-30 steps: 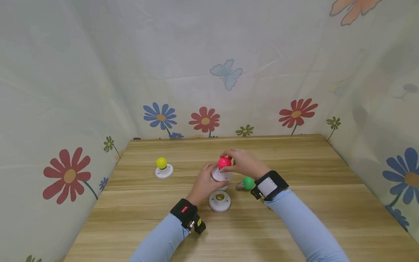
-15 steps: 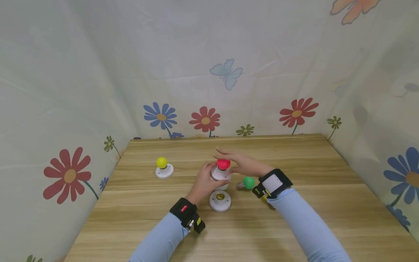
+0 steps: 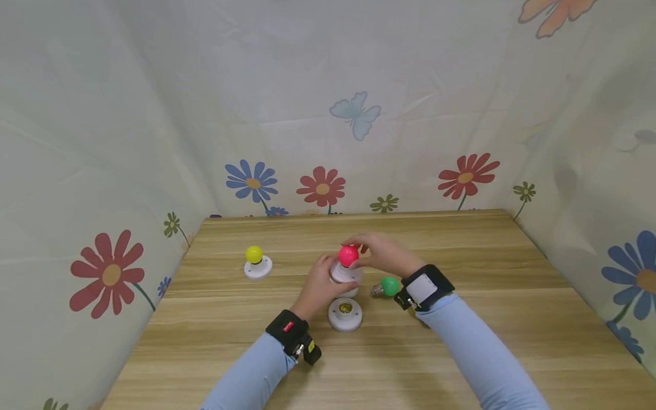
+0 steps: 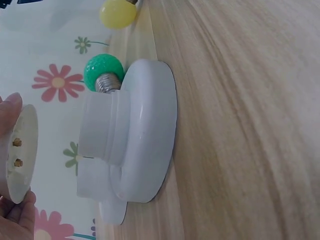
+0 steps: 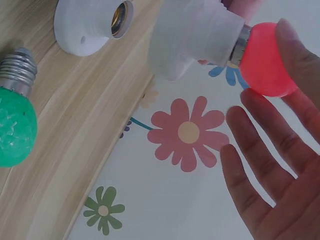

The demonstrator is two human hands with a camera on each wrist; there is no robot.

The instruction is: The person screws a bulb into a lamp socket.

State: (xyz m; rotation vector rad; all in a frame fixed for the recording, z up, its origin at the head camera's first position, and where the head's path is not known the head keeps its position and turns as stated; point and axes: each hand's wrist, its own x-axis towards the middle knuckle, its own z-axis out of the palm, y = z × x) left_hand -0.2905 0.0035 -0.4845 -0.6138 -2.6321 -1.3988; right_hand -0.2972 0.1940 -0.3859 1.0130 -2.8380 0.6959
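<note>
1. Far left, the backdrop, printed with flowers and butterflies, rises beside and behind the wood-grain bench.
2. Toward the back left of the bench, a yellow bulb sits upright in a round white lamp holder, well apart from the hands.
3. Next comes a light-blue left sleeve with a black wrist strap carrying a small camera.
4. The left hand grips a raised white lamp holder, its fingers curled about the rim. The left wrist view shows that holder's hollow underside, with brass screws, held above the bench.
5. The red bulb is seated in the raised holder; the right wrist view shows a band of its metal thread between glass and collar.
6. Below the hands, a bulbless white lamp holder stands on the bench, its brass thread showing. Another white lamp holder stands just behind it, partly hidden.
7. The right hand pinches the red bulb between thumb and forefinger, the other fingers spread away from it.
8. Just right of the holders, a green bulb lies on its side, metal base pointing left.
9. Near the right sleeve, a second yellow bulb rests on the bench, visible in the left wrist view.
</note>
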